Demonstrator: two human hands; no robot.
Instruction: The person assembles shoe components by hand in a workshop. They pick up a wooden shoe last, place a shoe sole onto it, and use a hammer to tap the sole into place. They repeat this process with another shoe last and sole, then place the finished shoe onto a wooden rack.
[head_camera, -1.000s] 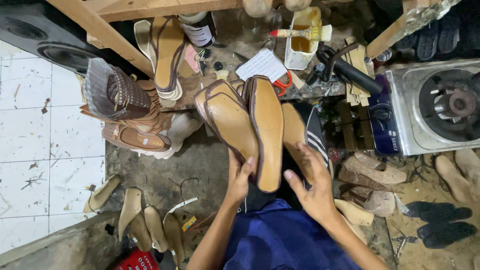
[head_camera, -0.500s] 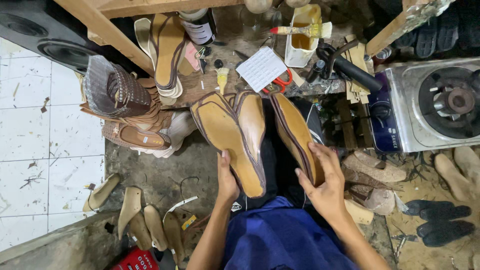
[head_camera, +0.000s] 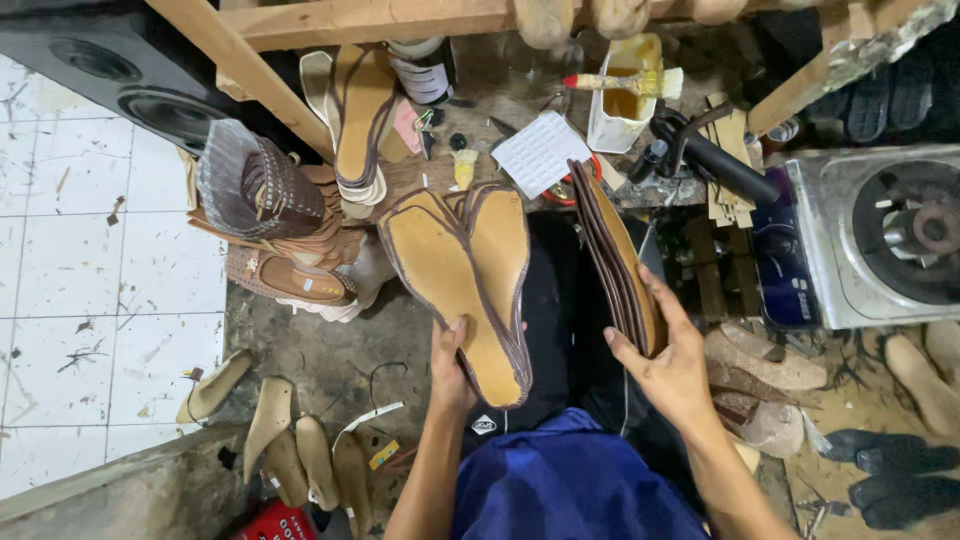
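Bare forearms, no sleeves showing. Blue shirt (head_camera: 570, 480) below, black trousers (head_camera: 560, 300) over the knees, small white patch near the hem.

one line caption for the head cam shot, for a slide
Left hand holds two tan soles flat while right hand grips an edge-on stack of soles above a cluttered workshop floor.

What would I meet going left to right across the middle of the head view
white tiled floor → pile of sandal uppers → left hand holding tan soles → right hand holding stacked soles → gas stove
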